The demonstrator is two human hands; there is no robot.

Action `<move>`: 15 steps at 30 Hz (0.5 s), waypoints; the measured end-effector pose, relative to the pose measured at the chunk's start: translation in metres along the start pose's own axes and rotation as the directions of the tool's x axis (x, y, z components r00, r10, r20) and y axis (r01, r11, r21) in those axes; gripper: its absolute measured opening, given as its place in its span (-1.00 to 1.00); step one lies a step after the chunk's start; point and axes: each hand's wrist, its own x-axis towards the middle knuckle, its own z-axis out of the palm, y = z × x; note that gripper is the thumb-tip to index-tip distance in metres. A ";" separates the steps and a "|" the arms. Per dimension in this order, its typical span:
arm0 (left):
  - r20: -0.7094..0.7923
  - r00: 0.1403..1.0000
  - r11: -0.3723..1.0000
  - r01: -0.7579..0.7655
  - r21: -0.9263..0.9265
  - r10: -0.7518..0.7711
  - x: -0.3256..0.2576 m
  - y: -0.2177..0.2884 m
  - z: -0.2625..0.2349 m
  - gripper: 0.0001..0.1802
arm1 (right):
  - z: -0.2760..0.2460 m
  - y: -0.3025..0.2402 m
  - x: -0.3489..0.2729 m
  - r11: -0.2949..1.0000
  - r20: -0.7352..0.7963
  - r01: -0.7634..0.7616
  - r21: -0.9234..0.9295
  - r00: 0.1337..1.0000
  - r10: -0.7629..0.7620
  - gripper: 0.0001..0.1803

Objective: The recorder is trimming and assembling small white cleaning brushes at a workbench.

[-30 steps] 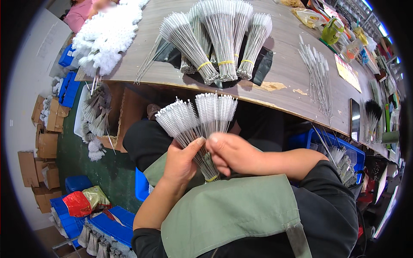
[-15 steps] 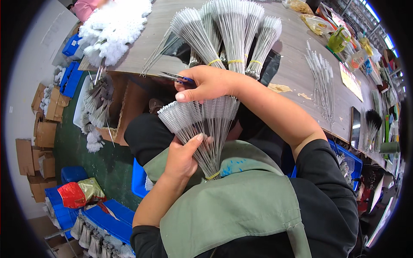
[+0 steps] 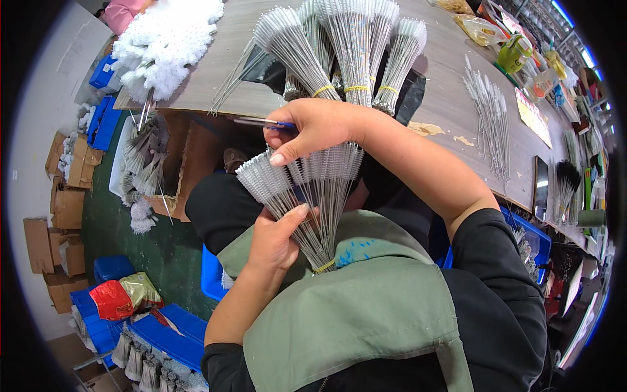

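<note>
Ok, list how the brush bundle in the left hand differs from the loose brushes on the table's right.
The brush bundle is tied near its lower end with a yellow band; the loose brushes show no band.
The brush bundle fans out in the left hand; the loose brushes lie on the table.
Both have thin grey stems and pale bristles.

Place: workshop, bench handwork
Worktable: long, wood-grain top, chipped front edge
Work in hand: fan of wire brushes
Brush stock: yellow-banded bundles, fluffy white heap
Storage: blue bins, cardboard cartons along the wall
Floor: green
Lighting: strip lights
Workwear: green apron
</note>
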 end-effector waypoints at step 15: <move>0.053 0.997 0.998 0.063 -0.014 -0.062 0.000 0.006 -0.005 -0.62 | 0.001 0.010 0.003 0.982 0.116 0.033 0.185 0.992 -0.055 -0.80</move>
